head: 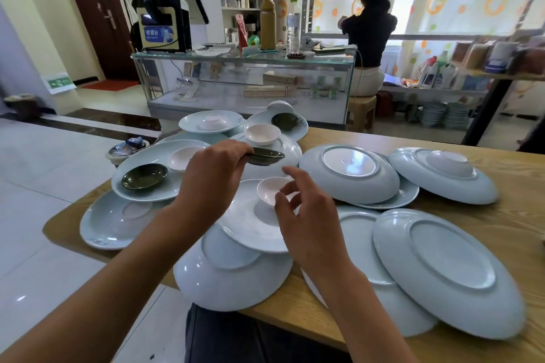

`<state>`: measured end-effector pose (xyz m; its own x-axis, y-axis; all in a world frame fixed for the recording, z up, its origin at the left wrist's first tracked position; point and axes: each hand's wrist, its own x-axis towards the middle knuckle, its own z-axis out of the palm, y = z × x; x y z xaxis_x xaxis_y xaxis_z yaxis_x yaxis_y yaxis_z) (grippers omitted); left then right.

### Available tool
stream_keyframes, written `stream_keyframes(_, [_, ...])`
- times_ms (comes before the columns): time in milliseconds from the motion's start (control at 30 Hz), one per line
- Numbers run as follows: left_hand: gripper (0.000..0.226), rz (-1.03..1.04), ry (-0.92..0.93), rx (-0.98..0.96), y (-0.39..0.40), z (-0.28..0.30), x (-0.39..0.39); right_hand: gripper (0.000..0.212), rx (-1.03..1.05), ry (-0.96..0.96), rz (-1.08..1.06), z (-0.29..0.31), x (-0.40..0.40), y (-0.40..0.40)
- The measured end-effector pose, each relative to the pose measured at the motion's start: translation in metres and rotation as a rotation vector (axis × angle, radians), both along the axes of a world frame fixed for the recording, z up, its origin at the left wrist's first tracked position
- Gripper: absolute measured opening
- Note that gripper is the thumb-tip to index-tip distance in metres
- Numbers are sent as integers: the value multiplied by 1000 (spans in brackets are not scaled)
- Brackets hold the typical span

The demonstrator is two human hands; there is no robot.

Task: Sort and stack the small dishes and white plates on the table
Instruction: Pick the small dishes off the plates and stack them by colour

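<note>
The left hand (211, 177) pinches a dark dish (265, 155) by its rim, held above the plates at the middle of the bench (442, 138). The right hand (306, 215) hovers with fingers loosely spread, holding nothing, just beside a white dish (269, 190) that sits on a white plate (250, 224). Another dark dish (144, 176) rests on a plate (147, 186) to the left. More plates lie overturned on the right.
</note>
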<state>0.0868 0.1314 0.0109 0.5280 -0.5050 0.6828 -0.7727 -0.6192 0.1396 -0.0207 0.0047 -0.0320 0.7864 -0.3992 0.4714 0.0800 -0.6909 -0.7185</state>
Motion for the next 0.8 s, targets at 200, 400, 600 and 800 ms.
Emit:
stream_keyframes(200, [18,-81,-13,-12,-28,9,-36,51,53,-74,-43,7,-16,-14])
stream_keyframes(400, [14,-164,-25,15,-66,7,-73,46,102,-146,-95,6,-40,-46])
stream_keyframes(600, [14,-267,-15,8,-113,5,-101,24,83,-196,-250,7,-73,-89])
stream_keyframes(800, [20,-353,26,-1,-156,3,-130,15,124,-228,-321,0,-104,-126])
